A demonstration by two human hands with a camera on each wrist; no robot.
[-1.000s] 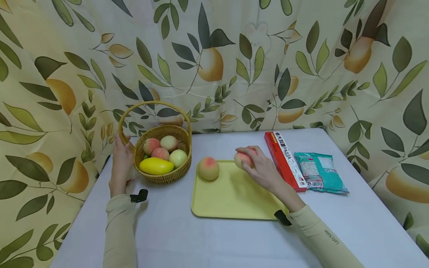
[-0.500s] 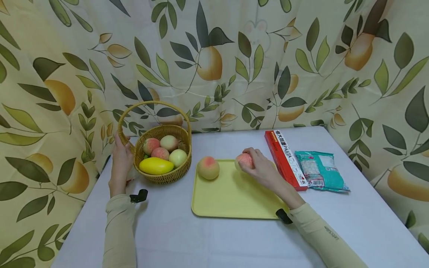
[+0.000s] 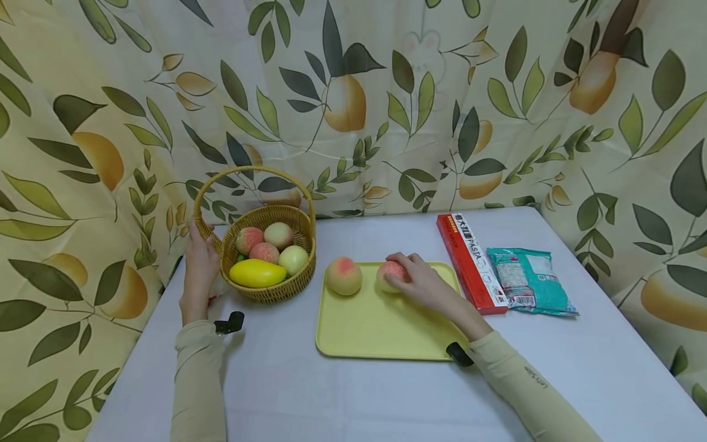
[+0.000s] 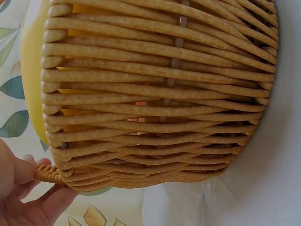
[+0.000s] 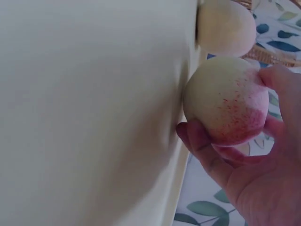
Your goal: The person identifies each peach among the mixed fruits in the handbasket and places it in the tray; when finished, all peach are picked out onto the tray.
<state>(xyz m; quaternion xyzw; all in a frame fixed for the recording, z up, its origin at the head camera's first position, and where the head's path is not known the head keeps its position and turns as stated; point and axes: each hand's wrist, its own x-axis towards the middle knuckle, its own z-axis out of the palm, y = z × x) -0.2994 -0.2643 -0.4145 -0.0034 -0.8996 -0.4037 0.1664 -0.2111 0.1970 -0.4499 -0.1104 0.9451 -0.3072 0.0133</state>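
Observation:
My right hand [image 3: 422, 282] holds a pink-and-cream peach [image 5: 228, 101] over the far part of the yellow tray [image 3: 375, 334], its fingers and thumb curled around the fruit. Just left of it on the tray sits another peach [image 3: 343, 277], paler with a pink top. With my left hand [image 3: 199, 264] I grip the lower left of the handle [image 3: 201, 215] of a wicker basket [image 3: 276, 296]. Inside the basket lie a yellow mango-like fruit [image 3: 257, 274], a pale green round fruit [image 3: 293, 261] and several peaches [image 3: 264, 253]. The left wrist view shows the woven side [image 4: 155, 94] up close.
A red pasta box [image 3: 472, 264] lies right of the tray, and a teal packet [image 3: 530, 281] lies beside it. White cloth [image 3: 353, 399] covers the table. A curtain [image 3: 353, 159] with a fruit print hangs behind the table.
My right hand has shifted left and slightly down with the peach, bringing it closer to the other peach on the tray. The left hand and the basket stay put.

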